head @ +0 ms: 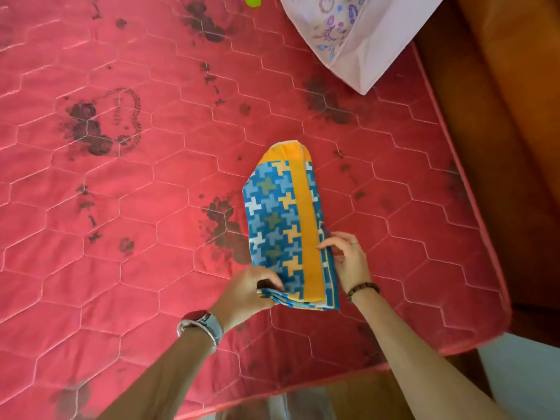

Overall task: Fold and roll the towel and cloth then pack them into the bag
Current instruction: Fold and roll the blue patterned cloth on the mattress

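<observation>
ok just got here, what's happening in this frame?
A person is working on a folded blue-and-orange patterned towel lying on a pink quilted mattress. The left hand pinches the near corner of the stacked layers; the right hand rests its fingers on the right edge. The towel is folded into a long strip, not yet rolled. A pale floral bag lies at the far right, with nothing visibly packed yet.

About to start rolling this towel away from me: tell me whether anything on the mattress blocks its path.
Nothing visible does. The folded towel lies alone on the mattress, with both hands already on its near end. The stretch beyond its far end is bare; the pillow lies well beyond, off to the right.
</observation>
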{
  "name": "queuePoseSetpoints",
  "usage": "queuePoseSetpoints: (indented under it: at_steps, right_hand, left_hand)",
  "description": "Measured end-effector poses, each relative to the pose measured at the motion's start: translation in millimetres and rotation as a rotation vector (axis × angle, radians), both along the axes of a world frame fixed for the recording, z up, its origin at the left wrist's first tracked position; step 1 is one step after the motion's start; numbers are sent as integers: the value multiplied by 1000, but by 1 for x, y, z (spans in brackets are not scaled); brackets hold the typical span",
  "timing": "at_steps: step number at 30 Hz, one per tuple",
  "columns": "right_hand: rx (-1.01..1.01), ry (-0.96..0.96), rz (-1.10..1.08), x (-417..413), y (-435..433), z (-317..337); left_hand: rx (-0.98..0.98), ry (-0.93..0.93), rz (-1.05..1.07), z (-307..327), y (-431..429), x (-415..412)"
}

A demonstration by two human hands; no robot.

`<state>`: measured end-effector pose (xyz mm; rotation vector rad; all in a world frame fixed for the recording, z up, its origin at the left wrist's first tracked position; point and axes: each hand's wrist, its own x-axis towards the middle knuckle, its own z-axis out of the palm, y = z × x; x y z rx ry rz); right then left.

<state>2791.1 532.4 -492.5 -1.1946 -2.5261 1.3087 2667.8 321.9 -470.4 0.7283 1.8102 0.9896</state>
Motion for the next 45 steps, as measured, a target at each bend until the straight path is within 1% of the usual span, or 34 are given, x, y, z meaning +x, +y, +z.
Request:
queuePoseSetpoints:
  at_steps: [2, 4, 8, 10, 13, 15, 17, 19, 21, 23, 26, 29, 30, 33, 35, 37, 40, 41, 42, 43, 45]
  right_hand:
    - [20, -1, 67, 5, 0, -5]
    - [-35, -2, 34, 6, 1, -4]
    - [-132, -12, -55, 8, 8, -4]
    - [-171, 18, -95, 5, 14, -2]
    - [-197, 27, -131, -12, 27, 1]
    - [-243, 40, -162, -31, 37, 2]
    - [-297, 32, -192, -52, 46, 1]
    - [-365, 19, -222, -74, 55, -1]
    - [-402, 6, -253, -95, 63, -4]
    - [-418, -1, -274, -111, 67, -4]
    - [-412, -37, -244, -130, 72, -5]
    - [-400, -27, -186, -136, 74, -5]
    - [-391, -13, -157, -135, 75, -4]
    - [-356, 61, -77, -132, 77, -5]
    - [-295, 108, -39, -130, 79, -9]
    - [-243, 79, -20, -131, 81, -15]
    - [-187, -63, -42, -136, 82, -21]
    - [-132, -94, -32, -137, 80, -21]
    - [-34, -121, 3, -137, 78, -20]
    - [99, -141, 63, -137, 75, -20]
    - [374, -129, 229, -137, 66, -22]
  left_hand:
    - [-20, 58, -35, -17, 0, 9]
    - [-44, 89, -61, -28, 0, 14]
    - [-116, -16, -103, -33, 0, 18]
    - [-129, -6, 6, -32, 4, 10]
    - [-140, 94, 313, -35, 18, -18]
    - [-157, 1, 540, -33, 32, -41]
    - [-217, -98, 695, -33, 46, -62]
    - [-218, -210, 757, -44, 53, -78]
    - [-190, -310, 750, -52, 60, -89]
    - [-151, -331, 721, -53, 67, -96]
    - [-105, -350, 753, -51, 80, -105]
    - [-94, -250, 761, -47, 92, -105]
    - [-60, -224, 768, -45, 95, -104]
    - [92, -237, 746, -39, 97, -101]
    - [136, -200, 736, -37, 98, -102]
    - [144, -154, 741, -39, 100, -103]
    - [114, -86, 752, -45, 104, -107]
    - [85, -16, 737, -48, 105, -108]
    - [45, 94, 690, -52, 105, -109]
    - [-11, 248, 602, -56, 105, -108]
    - [-80, 608, 340, -62, 107, -104]
